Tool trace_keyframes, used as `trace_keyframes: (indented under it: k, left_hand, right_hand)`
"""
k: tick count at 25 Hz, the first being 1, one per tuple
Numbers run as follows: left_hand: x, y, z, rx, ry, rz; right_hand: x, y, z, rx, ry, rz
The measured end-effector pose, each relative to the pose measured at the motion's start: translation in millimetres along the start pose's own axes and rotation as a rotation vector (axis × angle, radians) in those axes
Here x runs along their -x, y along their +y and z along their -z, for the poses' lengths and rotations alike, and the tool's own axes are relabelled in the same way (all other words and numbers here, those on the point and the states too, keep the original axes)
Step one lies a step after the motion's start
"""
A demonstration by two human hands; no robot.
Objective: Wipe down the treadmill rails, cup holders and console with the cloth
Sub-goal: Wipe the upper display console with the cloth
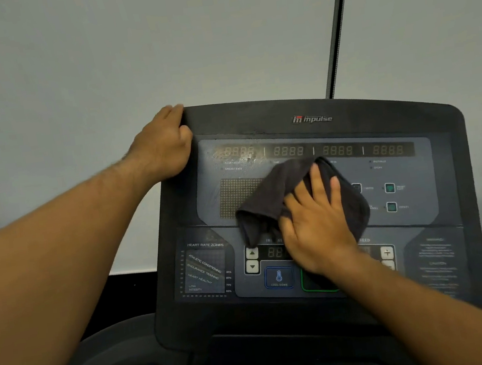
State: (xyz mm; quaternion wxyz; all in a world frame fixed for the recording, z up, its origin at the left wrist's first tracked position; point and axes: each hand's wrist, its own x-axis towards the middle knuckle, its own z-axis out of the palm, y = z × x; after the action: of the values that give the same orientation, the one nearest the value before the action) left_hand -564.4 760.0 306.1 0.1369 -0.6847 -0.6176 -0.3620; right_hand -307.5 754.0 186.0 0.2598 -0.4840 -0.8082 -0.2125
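My left hand (162,149) grips the far-left corner of the black plastic treadmill console (409,117). On its middle, my right hand (319,227) presses the dark grey soft cloth (284,195), fingers (316,177) spread flat. The cloth is light and limp, so I judge broad pressure suits it.

The cloth (269,200) is dark, soft, matt woven fabric. The console (243,114) rim is matt black plastic, faintly grainy; its panel (401,173) is smooth, semi-gloss, smeared at far left.

The console (309,106) is bearing "impulse"; its chart (205,266) is reading "HEART RATE ZONES"; a blue button (278,277), "COOL DOWN".
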Motion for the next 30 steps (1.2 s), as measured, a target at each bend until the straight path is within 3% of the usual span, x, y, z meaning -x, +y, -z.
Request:
trace_keyframes:
  k: [8,13,15,24,30]
  left_hand:
    - [-7.2,-8.2,5.7,-0.103,-0.079,0.012]
    - [-7.9,-10.5,11.2,-0.112,-0.108,0.012]
    - [-7.7,-10.2,12.4,-0.119,-0.123,0.016]
    - [-7.2,-10.2,9.2,-0.143,-0.123,0.05]
    - [14.7,-6.2,16.6,-0.04,-0.119,0.019]
  right_hand:
    - [-130.9,-4.3,35.0,-0.055,0.028,-0.06]
    - [-62.1,-28.4,11.0,-0.049,0.092,-0.012]
    - [-28.5,-35.5,1.5,-0.015,0.026,0.038]
    - [-124.9,-43.4,22.1,0.001,0.012,0.044]
    - [-32.3,-61.1,-7.4,-0.036,0.011,0.148]
